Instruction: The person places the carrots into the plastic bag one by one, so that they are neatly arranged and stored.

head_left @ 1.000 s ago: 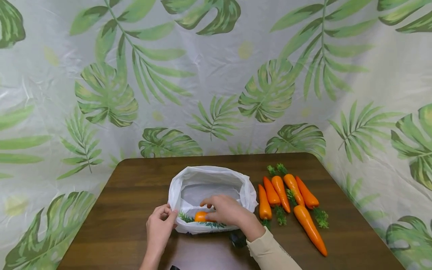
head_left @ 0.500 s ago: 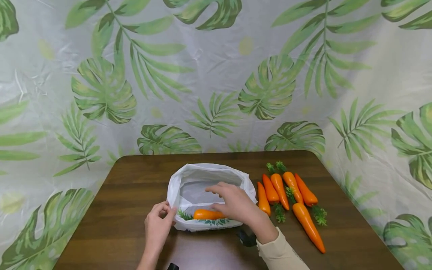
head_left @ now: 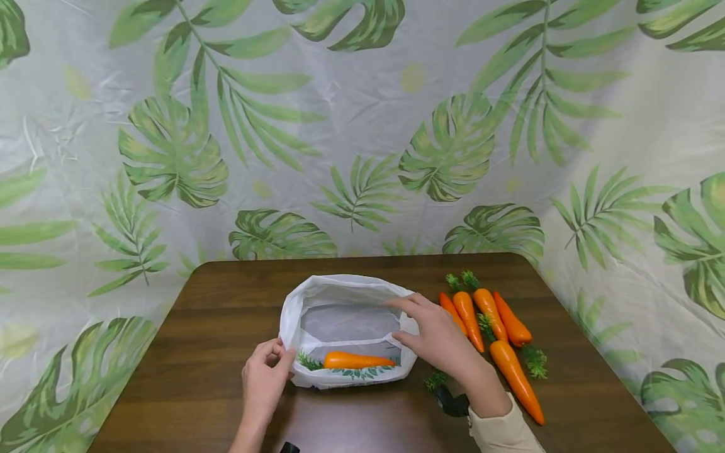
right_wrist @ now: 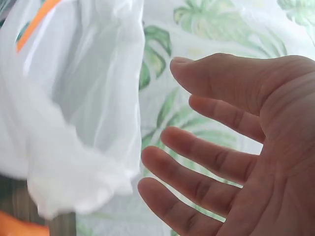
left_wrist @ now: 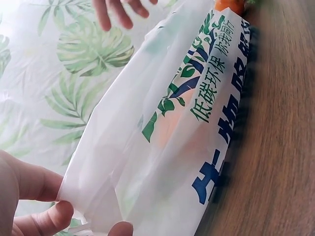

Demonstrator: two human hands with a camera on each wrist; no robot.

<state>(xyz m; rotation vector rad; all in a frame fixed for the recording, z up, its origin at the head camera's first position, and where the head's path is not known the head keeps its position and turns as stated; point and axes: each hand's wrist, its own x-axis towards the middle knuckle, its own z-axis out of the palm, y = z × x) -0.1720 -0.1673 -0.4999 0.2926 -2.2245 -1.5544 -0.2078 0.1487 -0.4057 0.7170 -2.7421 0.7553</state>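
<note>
A white plastic bag [head_left: 291, 318] lies on the table with its mouth spread wide. Inside it, along the near side, rests one orange carrot [head_left: 352, 360] with a green leafy top at its left end. My left hand [head_left: 266, 371] pinches the bag's left rim between thumb and fingers; the left wrist view shows the bag's printed side [left_wrist: 162, 172] below that grip. Over the right rim hovers my right hand [head_left: 438, 333], its fingers spread and holding nothing. In the right wrist view, a gap shows between those fingers and the bag [right_wrist: 106, 123].
Several carrots [head_left: 517, 380] with leafy green tops lie on the table to the right of the bag, some partly hidden by my right hand. The brown wooden table [head_left: 221, 314] has a leaf-patterned sheet [head_left: 362, 126] hanging behind it.
My right hand has let go of the carrot in the bag and moved right, out over the bag's right rim. The carrot now shows in full. My left hand keeps its pinch.
</note>
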